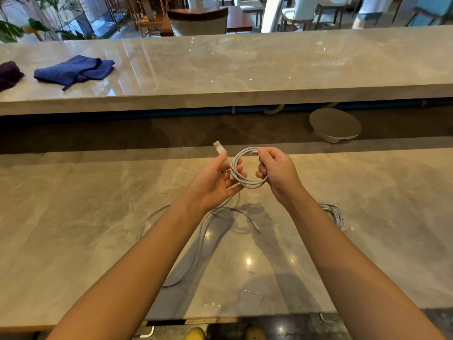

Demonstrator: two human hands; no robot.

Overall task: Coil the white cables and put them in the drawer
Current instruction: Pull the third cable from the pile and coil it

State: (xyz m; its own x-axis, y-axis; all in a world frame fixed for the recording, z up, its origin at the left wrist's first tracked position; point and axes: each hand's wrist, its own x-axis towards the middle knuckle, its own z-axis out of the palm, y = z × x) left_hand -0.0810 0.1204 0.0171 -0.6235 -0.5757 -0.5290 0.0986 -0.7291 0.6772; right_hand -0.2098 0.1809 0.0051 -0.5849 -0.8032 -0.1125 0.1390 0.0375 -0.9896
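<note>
Both hands grip white cable [248,168], small round coil, USB plug [219,146] protruding.

Two hands, the left hand [215,182] and the right hand [277,173]; three white cables: one coiled cable [247,168] held up, one loose cable [196,241] and one bundled cable [335,214] on the near counter [73,217]; two counters, the far counter [245,67] carrying two cloths: a blue cloth [73,69] and a purple cloth [8,74].

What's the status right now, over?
Both hands, left and right, gripping a coiled white cable. Loose cable and a finished coil on counter. No drawer visible.
</note>
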